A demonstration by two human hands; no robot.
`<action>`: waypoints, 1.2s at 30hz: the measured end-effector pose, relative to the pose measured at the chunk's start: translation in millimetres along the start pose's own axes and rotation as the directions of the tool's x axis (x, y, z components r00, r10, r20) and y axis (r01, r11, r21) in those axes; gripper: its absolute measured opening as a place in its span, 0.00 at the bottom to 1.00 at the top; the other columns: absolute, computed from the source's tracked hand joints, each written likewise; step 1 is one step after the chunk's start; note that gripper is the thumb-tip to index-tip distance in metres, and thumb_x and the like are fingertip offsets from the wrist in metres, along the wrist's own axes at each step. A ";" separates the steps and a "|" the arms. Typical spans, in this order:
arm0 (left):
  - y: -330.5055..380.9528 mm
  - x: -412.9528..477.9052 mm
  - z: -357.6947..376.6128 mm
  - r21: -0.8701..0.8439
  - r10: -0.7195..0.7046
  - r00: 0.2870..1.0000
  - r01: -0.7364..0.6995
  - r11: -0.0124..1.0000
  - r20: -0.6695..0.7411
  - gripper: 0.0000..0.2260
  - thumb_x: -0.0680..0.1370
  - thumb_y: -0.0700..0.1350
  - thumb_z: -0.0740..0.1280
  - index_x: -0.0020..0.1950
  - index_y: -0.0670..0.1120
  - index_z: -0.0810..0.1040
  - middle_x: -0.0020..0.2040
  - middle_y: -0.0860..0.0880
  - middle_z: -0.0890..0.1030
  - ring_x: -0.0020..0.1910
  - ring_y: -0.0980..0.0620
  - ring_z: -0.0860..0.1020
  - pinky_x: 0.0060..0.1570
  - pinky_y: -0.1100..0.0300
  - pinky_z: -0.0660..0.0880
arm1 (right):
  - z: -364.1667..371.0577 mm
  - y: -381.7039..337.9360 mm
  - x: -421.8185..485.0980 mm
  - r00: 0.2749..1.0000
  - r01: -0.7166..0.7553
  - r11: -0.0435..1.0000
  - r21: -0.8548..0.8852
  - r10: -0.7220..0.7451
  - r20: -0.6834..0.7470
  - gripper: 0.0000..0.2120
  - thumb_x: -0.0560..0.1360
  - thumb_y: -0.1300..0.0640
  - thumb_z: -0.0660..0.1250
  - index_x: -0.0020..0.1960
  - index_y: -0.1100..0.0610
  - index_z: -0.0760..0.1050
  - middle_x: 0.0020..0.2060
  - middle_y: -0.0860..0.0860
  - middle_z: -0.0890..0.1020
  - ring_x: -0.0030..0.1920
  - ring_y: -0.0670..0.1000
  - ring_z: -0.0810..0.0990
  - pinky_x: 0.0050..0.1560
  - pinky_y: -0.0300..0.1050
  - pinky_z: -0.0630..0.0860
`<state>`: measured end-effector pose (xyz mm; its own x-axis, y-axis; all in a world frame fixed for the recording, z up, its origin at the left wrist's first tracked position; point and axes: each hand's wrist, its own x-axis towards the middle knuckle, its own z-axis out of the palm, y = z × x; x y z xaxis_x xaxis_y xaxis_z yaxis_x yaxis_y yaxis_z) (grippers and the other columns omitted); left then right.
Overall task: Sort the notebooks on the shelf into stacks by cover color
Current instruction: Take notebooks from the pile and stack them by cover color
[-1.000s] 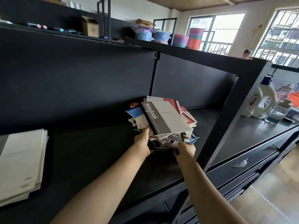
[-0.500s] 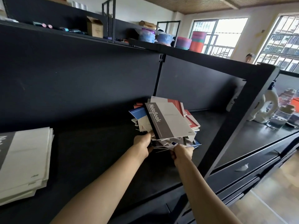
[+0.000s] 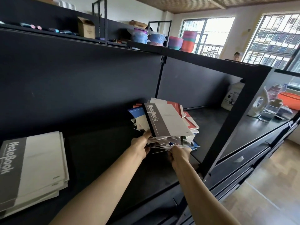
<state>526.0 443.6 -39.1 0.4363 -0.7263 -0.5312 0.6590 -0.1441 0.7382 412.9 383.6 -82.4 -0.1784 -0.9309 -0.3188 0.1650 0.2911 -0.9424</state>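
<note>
A messy pile of notebooks [image 3: 168, 124] with grey, red and blue covers sits on the black shelf [image 3: 103, 153]. A grey-and-white "NoteBook" cover lies on top. My left hand [image 3: 140, 143] grips the pile's near left corner, thumb on the top edge. My right hand [image 3: 180, 154] pinches loose covers at the pile's near right bottom edge. At the shelf's far left lies a neat stack of grey notebooks [image 3: 32, 169].
A black upright post [image 3: 227, 120] bounds the shelf on the right, close to my right hand. A white bottle [image 3: 232, 96] stands at the back right. Beyond the post, a counter holds a white ornament [image 3: 258, 103] and a glass jar [image 3: 269, 111]. Boxes and colored tubs line the top.
The view has shifted slightly, bringing more of the grey stack in at the left. Both hands stay on the pile's near edge, with my right hand a little lower on the bottom covers.
</note>
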 end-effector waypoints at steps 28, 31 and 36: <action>18.1 -67.6 -56.1 0.623 0.656 0.737 -0.592 0.512 0.162 0.19 0.75 0.39 0.65 0.65 0.43 0.72 0.64 0.46 0.75 0.63 0.47 0.73 0.61 0.58 0.71 | -16.4 -50.7 -128.5 0.912 0.404 0.845 -0.350 -0.402 0.081 0.18 0.77 0.62 0.53 0.66 0.57 0.64 0.47 0.53 0.74 0.50 0.57 0.75 0.53 0.54 0.73; 15.3 -72.1 -48.3 0.578 0.634 0.766 -0.567 0.587 0.108 0.18 0.77 0.39 0.65 0.66 0.41 0.71 0.64 0.46 0.75 0.63 0.49 0.73 0.55 0.64 0.68 | -14.2 -54.4 -120.3 0.930 0.365 0.882 -0.298 -0.359 0.077 0.16 0.77 0.60 0.56 0.64 0.59 0.68 0.50 0.55 0.78 0.47 0.57 0.78 0.49 0.53 0.78; 21.6 -72.5 -43.0 0.438 0.608 0.794 -0.543 0.716 -0.010 0.20 0.75 0.37 0.67 0.67 0.40 0.71 0.62 0.45 0.76 0.59 0.49 0.75 0.50 0.63 0.70 | -21.2 -55.9 -112.5 0.919 0.392 0.895 -0.212 -0.372 0.129 0.20 0.73 0.70 0.57 0.63 0.59 0.72 0.47 0.55 0.77 0.35 0.46 0.74 0.26 0.30 0.71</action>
<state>535.0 522.0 -2.5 0.7529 -0.6577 0.0232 -0.0338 -0.0033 0.9994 403.2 476.7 4.0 -0.1002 -0.9924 0.0709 -0.1285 -0.0577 -0.9900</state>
